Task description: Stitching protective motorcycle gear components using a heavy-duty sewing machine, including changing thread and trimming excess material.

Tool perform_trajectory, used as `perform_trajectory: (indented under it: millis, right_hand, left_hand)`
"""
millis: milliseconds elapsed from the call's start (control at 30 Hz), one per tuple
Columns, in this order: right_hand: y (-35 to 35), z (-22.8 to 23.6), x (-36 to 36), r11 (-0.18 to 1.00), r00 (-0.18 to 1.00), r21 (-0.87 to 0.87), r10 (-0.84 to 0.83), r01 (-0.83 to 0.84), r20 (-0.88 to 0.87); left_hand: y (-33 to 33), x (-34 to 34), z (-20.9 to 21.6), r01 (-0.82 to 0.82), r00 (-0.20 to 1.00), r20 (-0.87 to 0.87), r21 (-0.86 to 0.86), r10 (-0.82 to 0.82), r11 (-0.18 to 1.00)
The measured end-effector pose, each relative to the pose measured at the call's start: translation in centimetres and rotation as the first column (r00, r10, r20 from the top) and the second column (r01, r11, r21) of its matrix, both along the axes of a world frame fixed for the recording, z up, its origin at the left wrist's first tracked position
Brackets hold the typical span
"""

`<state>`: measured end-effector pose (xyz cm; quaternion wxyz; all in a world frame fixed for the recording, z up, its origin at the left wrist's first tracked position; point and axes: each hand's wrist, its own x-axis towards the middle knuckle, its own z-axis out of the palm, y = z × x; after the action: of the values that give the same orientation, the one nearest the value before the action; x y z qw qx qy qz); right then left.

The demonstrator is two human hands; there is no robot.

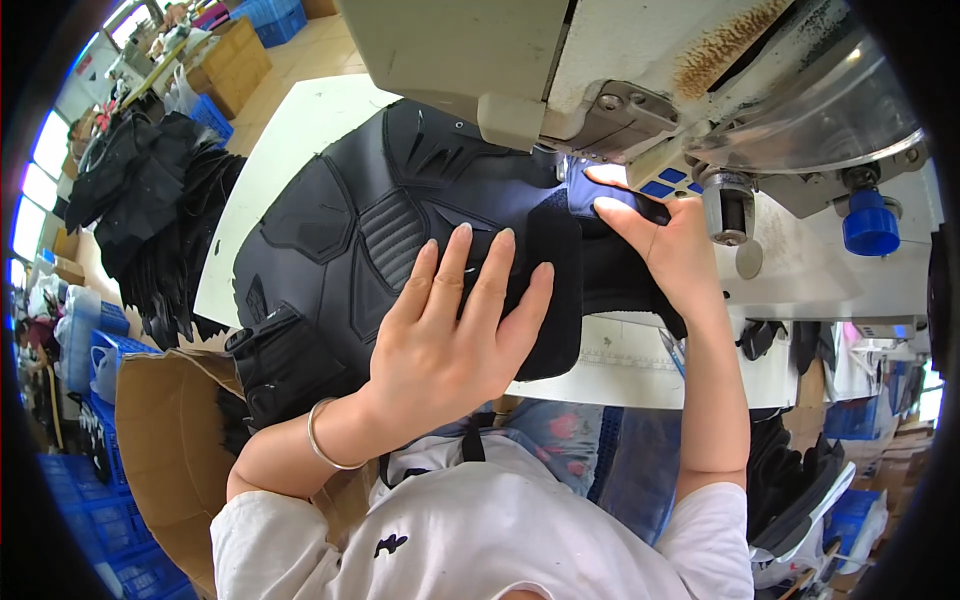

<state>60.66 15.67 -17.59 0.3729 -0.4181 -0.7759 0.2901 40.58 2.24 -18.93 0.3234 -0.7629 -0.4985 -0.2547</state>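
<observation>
A black padded piece [310, 225], with moulded panels and a ribbed section, lies across the white sewing table [275, 135]. My left hand [440, 340] rests flat on it with the fingers spread. At the machine's needle area [562, 172], lit by a small lamp, my right hand [685, 250] grips the piece's narrower black edge between thumb and fingers; part of those fingers is hidden behind the cloth. A black flap [552, 300] of the piece lies beside my left fingertips. The sewing machine's head [455, 65] hangs over the far edge of the work.
Stacked black cut pieces [165, 215] stand left of the table. Below them is an open cardboard box [170, 440]. A blue knob [870, 225] and a metal cylinder [728, 205] project from the machine at right. Blue crates [95, 510] fill the lower left.
</observation>
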Motion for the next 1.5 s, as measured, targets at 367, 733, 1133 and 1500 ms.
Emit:
perform_trajectory:
  millis: [367,733,1133,1500]
  right_hand:
    - [-0.1,0.3,-0.3,0.997,0.999,-0.056,-0.044,0.043,-0.021]
    - [-2.0,4.2,-1.1,0.909,0.960,-0.362,-0.116,0.206,0.256]
    - [-1.2,4.0,-0.5,0.913,0.998,-0.402,-0.051,0.066,0.049]
    - [0.9,0.1,1.0,0.964,0.997,-0.266,0.001,0.018,0.071]
  left_hand:
    - [1.3,-1.5,-0.3,0.062,0.996,-0.065,0.042,-0.059,0.997]
    - [1.7,-3.0,3.4,0.262,0.825,0.560,-0.258,-0.077,0.930]
    - [1.6,-3.3,4.7,0.256,0.899,0.422,-0.293,-0.116,0.921]
    - [0.8,-0.5,0.9,0.084,0.996,0.037,-0.025,-0.083,0.996]
